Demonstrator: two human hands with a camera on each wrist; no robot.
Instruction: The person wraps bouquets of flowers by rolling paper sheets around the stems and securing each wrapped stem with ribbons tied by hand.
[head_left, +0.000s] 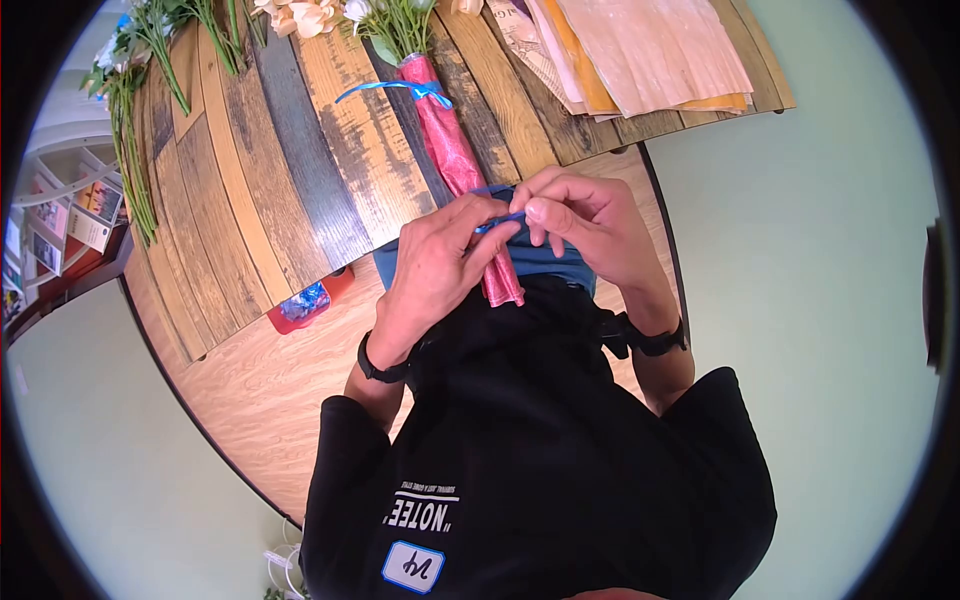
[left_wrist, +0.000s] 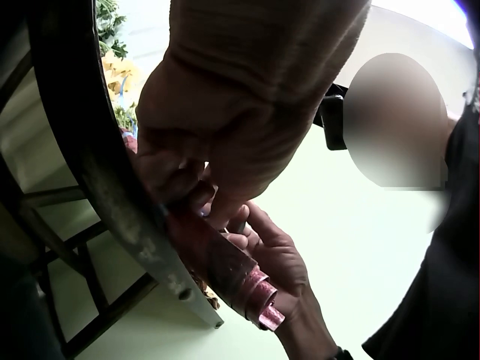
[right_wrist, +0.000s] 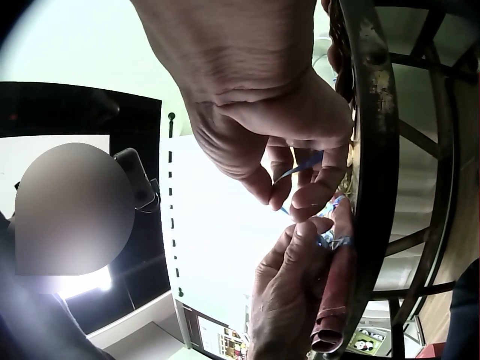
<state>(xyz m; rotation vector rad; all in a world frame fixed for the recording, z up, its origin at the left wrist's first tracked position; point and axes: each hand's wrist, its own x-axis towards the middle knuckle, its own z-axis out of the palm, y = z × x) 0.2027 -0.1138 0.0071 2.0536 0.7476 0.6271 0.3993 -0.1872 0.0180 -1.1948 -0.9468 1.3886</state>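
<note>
A bouquet in a pink glittery wrapper lies aslant across the table edge, its rolled bottom end toward the person's lap. Around its upper part is a tied blue ribbon. Lower down, the left hand lies over the wrapper, its thumb and fingers pinching a second blue ribbon there. Close beside it, the right hand pinches a length of the same ribbon between thumb and fingertips. In the right wrist view, a thin blue strip runs through the right fingers. The left palm hides part of the wrapper.
Stacked sheets of wrapping paper lie at the table's far right. Loose flower stems lie along the left, with peach blooms at the back. Below the wooden table is a red container with shiny blue material.
</note>
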